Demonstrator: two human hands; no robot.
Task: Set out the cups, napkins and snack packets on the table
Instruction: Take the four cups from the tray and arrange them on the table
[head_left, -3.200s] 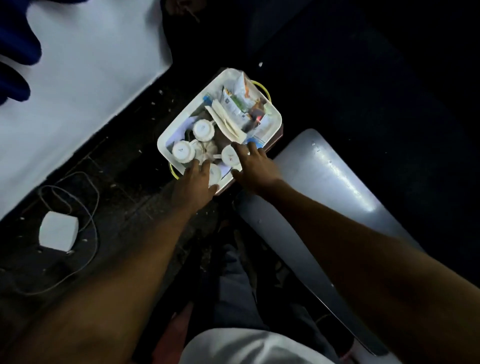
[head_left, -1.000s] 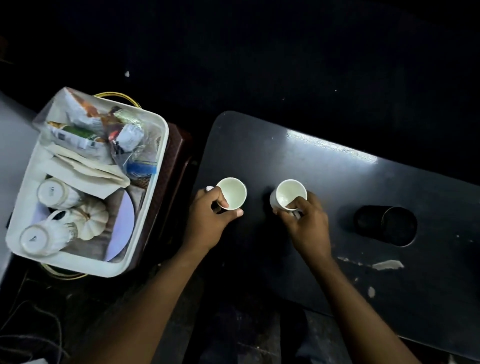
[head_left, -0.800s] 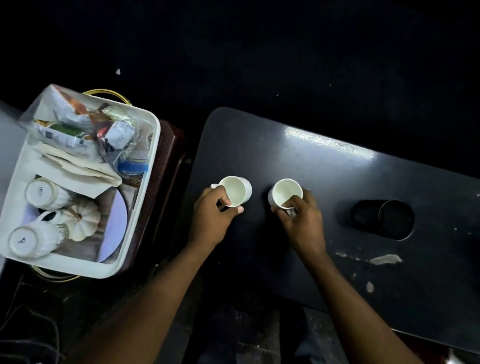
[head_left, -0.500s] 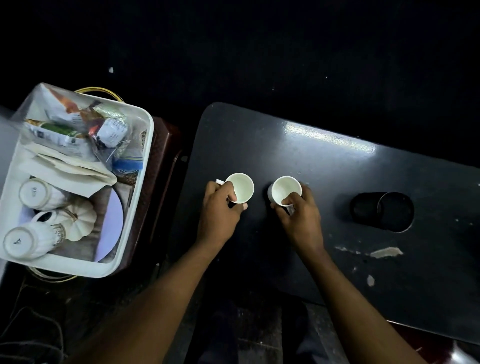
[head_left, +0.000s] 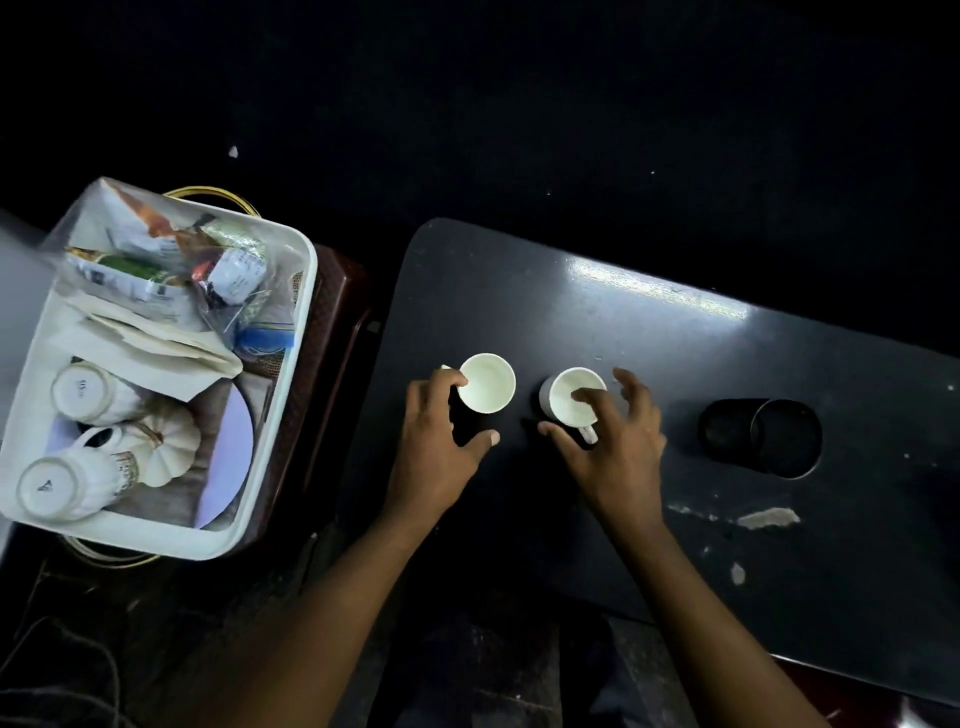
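Standing upright on the dark table (head_left: 675, 332), right of the white tray (head_left: 291, 374): two white cups (head_left: 488, 383) (head_left: 574, 397), left hand (head_left: 436, 452) and right hand (head_left: 613, 452) spread, fingertips touching rims.

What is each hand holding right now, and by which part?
Nothing is gripped. The left hand is open, one fingertip at the rim of the left cup; the right hand is spread open over the right cup.

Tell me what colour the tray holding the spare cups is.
White. The tray shows plainly in the head view, left of the dark table.
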